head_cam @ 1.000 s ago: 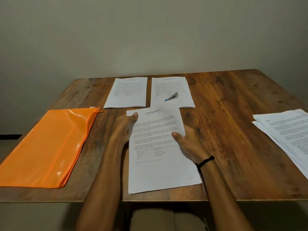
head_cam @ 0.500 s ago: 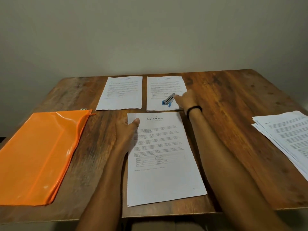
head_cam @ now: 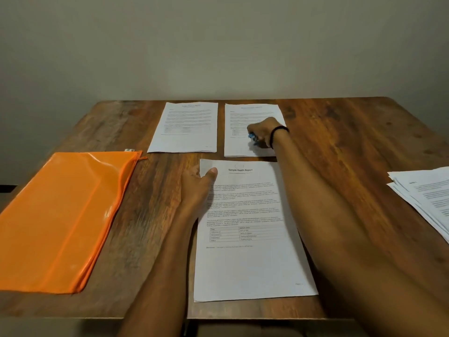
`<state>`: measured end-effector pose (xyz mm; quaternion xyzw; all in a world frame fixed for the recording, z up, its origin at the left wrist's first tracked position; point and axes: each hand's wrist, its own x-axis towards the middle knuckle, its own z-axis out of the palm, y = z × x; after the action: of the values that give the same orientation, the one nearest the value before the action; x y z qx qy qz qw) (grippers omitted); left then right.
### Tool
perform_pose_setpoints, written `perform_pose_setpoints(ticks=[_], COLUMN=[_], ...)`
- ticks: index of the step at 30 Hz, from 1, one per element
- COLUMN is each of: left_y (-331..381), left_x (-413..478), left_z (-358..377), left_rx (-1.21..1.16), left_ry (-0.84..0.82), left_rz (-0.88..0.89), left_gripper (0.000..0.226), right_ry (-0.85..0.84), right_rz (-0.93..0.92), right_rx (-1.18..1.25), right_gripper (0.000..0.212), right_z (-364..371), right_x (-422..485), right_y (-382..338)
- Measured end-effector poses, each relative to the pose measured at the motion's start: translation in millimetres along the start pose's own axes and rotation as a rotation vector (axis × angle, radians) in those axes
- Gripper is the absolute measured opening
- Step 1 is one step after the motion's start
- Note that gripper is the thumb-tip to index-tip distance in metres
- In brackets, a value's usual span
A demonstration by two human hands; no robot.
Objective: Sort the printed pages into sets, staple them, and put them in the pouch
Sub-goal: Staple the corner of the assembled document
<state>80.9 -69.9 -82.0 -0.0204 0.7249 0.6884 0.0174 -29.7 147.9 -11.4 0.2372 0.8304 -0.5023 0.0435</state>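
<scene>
A set of printed pages headed "Sample Health Report" [head_cam: 252, 251] lies in front of me. My left hand [head_cam: 198, 184] rests on its top left corner, thumb on the paper. Two more page sets lie at the back: one on the left [head_cam: 185, 127], one on the right [head_cam: 245, 117]. My right hand [head_cam: 262, 131] is over the right set, fingers curled round the blue stapler [head_cam: 252, 138], which is mostly hidden. The orange zip pouch [head_cam: 63, 215] lies flat on the left.
A loose stack of printed pages [head_cam: 427, 198] sits at the right edge of the wooden table [head_cam: 352, 142]. A wall stands right behind the table's far edge.
My right hand left the near pages, reached to the back right set and closed round the stapler. My left hand stays on the near set's corner.
</scene>
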Motion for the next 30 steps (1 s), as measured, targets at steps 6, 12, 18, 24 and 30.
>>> perform_pose_setpoints(ticks=[6,12,18,24,30], left_y=[2,3,1,-3,-8], left_x=[-2,-4,-4,-1,2], left_z=[4,6,8,8,7], left_rx=[0.024,0.073,0.104,0.081,0.112], left_ry=[0.027,0.066,0.077,0.084,0.093], left_rz=[0.008,0.084,0.127,0.145,0.191], left_gripper=[0.011,0.013,0.015,0.021,0.025], right_ry=[-0.316,-0.32,-0.317,-0.343,-0.391], right_rz=[-0.279,-0.424,-0.411,-0.404,-0.424], right_rx=[0.614,0.419,0.395,0.4,0.307], right_gripper=[0.028,0.031,0.031,0.03,0.033], right_z=[23,46,46,44,44], right_x=[-62,-72,-70,-66,-63], right_y=[15,38,39,38,39])
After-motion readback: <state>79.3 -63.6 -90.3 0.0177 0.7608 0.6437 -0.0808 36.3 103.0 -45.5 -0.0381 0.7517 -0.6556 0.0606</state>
